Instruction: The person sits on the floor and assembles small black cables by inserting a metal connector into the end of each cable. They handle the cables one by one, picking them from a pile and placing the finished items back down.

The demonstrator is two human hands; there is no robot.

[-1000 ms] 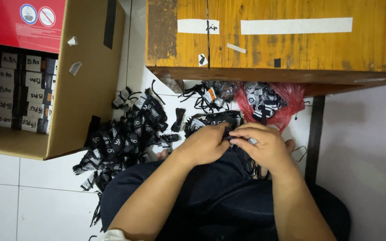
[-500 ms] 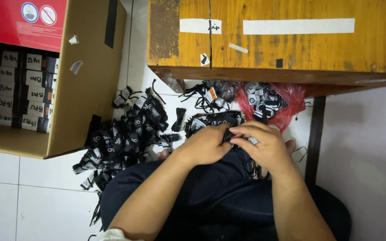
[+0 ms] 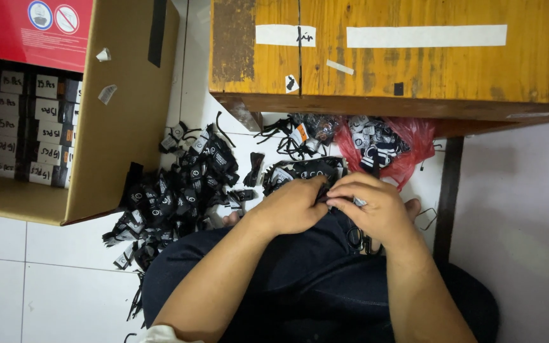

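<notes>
My left hand [image 3: 293, 206] and my right hand [image 3: 376, 206] meet over my lap, fingertips pinched together on a small black tag with a cord [image 3: 323, 196]. A ring shows on my right hand. More black cords [image 3: 356, 238] lie on my dark trousers under the right hand. Just beyond the hands sits a bundle of black tags [image 3: 300, 170] on the white tile floor. How the small tag is shared between the two hands is partly hidden by the fingers.
A heap of black tags [image 3: 179, 190] spreads on the floor at my left. A red plastic bag [image 3: 386, 147] of tags lies under a wooden table [image 3: 401, 57]. An open cardboard box [image 3: 122, 114] with rows of small packs [image 3: 27, 127] stands at left.
The hands stay together over the lap; the fingers have shifted slightly on the small tag. Nothing else has moved.
</notes>
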